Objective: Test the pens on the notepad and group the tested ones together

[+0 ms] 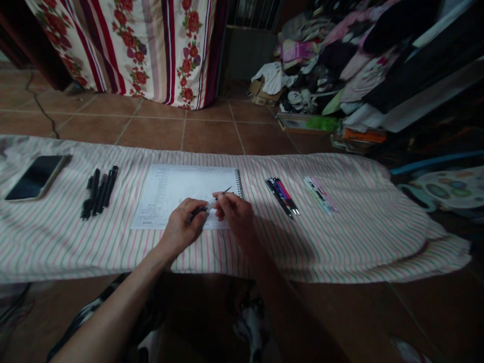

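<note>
Curling fingers (pixel 195 203) around a slim black pen piece (pixel 197 213), the left hand (pixel 184 221) faces right-hand fingers (pixel 225 200) pinching a thin dark rod (pixel 227 190).

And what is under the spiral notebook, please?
The striped cloth shows around the spiral notebook, which seems to lie on it; anything directly beneath is covered.

Home, dimly lit room: floral striped curtain (pixel 151 50) hanging down near brown tiled floor (pixel 206 135); large untidy heap of clothes (pixel 302 50) at far right, white garment (pixel 273 76) draped over cardboard box (pixel 259 94); pink-and-grey striped cloth (pixel 359 232), bedsheet-like, spread across foreground
</note>
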A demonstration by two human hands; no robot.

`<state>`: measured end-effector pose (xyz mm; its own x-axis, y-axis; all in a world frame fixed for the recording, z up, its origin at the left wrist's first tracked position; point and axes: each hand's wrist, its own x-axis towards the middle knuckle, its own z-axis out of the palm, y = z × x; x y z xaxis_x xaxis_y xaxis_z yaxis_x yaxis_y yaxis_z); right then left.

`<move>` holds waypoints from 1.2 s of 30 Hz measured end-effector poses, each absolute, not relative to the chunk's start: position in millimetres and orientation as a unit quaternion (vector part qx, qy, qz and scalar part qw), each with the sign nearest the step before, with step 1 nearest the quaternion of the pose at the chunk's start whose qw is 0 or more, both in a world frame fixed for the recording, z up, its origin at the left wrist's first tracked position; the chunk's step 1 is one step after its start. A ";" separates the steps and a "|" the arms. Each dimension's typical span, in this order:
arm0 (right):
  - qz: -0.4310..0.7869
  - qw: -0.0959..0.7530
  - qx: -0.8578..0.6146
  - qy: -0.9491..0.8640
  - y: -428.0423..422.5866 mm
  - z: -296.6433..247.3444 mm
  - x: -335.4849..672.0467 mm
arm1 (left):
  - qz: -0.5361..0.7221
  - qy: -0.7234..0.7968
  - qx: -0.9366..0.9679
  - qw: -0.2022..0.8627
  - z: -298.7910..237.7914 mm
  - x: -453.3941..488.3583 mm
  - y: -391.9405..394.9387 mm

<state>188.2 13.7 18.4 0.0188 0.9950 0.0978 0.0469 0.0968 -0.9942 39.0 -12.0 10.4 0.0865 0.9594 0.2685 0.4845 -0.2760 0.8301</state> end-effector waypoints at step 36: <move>0.093 0.140 -0.734 -0.658 23.3 22.3 212.2 | 0.539 0.516 0.420 0.517 7.5 44.9 -6.4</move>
<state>212.2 23.3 22.3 0.1177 0.9920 0.0466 0.9398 -0.0961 -0.3279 44.9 -6.4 7.5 -0.1123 0.9904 -0.0804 -0.1231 0.0664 0.9902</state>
